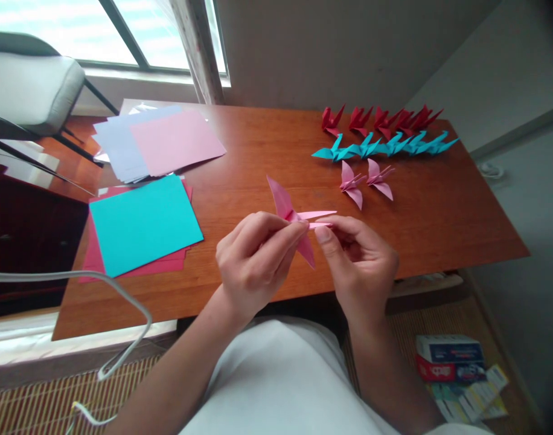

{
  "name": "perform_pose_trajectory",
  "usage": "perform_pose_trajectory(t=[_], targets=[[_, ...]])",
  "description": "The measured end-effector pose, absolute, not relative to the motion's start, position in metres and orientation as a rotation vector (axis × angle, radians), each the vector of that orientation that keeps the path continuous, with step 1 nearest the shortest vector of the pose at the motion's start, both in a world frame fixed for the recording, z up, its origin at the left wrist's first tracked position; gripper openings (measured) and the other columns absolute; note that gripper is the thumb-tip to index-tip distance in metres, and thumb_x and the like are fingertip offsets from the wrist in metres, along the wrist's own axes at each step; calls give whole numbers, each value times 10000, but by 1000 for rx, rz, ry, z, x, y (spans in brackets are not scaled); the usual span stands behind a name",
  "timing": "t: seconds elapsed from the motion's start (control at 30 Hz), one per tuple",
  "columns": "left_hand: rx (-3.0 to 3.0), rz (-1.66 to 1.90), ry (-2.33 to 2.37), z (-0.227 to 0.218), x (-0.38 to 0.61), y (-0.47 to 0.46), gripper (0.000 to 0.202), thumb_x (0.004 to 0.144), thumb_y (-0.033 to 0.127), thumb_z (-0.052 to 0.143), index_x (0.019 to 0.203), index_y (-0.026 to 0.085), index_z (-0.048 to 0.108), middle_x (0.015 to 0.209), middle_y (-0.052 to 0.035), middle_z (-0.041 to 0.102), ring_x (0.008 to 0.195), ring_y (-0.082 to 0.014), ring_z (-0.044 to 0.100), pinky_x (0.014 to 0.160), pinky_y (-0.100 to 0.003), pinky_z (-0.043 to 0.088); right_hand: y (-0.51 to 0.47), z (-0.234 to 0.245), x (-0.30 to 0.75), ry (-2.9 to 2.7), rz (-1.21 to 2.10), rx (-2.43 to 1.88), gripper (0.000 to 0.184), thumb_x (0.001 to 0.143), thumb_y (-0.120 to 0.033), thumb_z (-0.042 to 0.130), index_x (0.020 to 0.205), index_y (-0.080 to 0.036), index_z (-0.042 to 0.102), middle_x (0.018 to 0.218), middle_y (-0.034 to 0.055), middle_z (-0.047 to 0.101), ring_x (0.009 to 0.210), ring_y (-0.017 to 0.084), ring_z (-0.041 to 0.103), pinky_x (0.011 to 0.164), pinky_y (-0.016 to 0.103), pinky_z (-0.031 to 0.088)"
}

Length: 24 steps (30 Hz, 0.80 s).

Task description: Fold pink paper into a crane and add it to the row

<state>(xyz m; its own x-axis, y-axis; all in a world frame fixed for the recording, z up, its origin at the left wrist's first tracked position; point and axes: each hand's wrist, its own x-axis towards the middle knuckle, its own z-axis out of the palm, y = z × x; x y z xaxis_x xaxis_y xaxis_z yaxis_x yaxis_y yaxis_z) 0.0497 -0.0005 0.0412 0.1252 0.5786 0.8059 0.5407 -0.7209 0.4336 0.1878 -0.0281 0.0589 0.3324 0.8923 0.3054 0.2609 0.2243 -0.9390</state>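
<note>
While it is pinched from both sides over the 6 o'clock edge of the table (pixel 267 145), the pink crane (pixel 288 208) lifts one wing toward 11 o'clock and points a slim tip toward 3 o'clock. The left hand (pixel 253 260) closes thumb and fingers on the body. The right hand (pixel 360 263) nips the slim tip between thumb and forefinger. This looks like the late shaping of neck or tail, with the wings already formed. The next move calls for a small, sharp crease at that tip while the left hand keeps the body steady. Two finished pink cranes (pixel 364 181), a turquoise row (pixel 385 146) and a red row (pixel 380 119) lie at 1 o'clock. Flat paper sheets (pixel 143 223) lie at 9 o'clock.
</note>
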Motion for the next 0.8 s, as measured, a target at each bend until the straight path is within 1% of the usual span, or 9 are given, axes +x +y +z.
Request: perform_pose_trajectory(t=[0.1, 0.2, 0.4, 0.57, 0.67, 0.8], targets=[[2279, 1698, 1191, 42, 51, -1, 172, 850, 108, 764, 1001, 188, 768, 784, -10, 653, 661, -90, 604, 594, -195, 486, -28, 57, 189, -1178, 613, -1302, 37, 870, -255, 738, 884, -248, 772, 853, 10, 778, 739, 160, 695, 652, 294, 547], [2236, 1699, 1218, 42, 53, -2, 164, 845, 109, 770, 991, 185, 769, 780, -7, 654, 655, -87, 607, 588, -189, 485, -29, 55, 189, -1204, 547, -1318, 40, 874, -256, 731, 880, -246, 769, 811, 0, 755, 721, 152, 676, 647, 290, 535], [2254, 1648, 1271, 40, 55, -4, 170, 868, 120, 746, 1020, 191, 766, 790, -10, 658, 671, -96, 614, 595, -198, 485, -32, 56, 193, -1441, 254, -1374, 89, 894, -202, 710, 952, -255, 753, 725, -24, 682, 615, 119, 581, 568, 264, 465], [2269, 1622, 1275, 40, 54, -5, 179, 879, 133, 731, 1036, 214, 760, 786, -5, 654, 667, -102, 612, 589, -210, 477, -32, 57, 196, -1573, 89, -1337, 173, 873, -132, 725, 986, -261, 745, 735, -27, 696, 596, 110, 567, 592, 255, 491], [2268, 1619, 1273, 40, 54, -5, 167, 884, 138, 728, 1032, 209, 759, 782, -5, 649, 664, -102, 606, 590, -214, 473, -31, 56, 198, -1577, 77, -1328, 167, 872, -136, 729, 975, -267, 742, 722, -25, 685, 597, 118, 570, 594, 263, 498], [2286, 1581, 1243, 40, 53, -5, 164, 893, 140, 716, 1039, 201, 758, 796, -16, 652, 673, -106, 609, 597, -220, 468, -28, 55, 201, -1553, 176, -1301, 121, 881, -159, 721, 948, -259, 738, 709, -25, 664, 590, 116, 562, 566, 262, 486]])
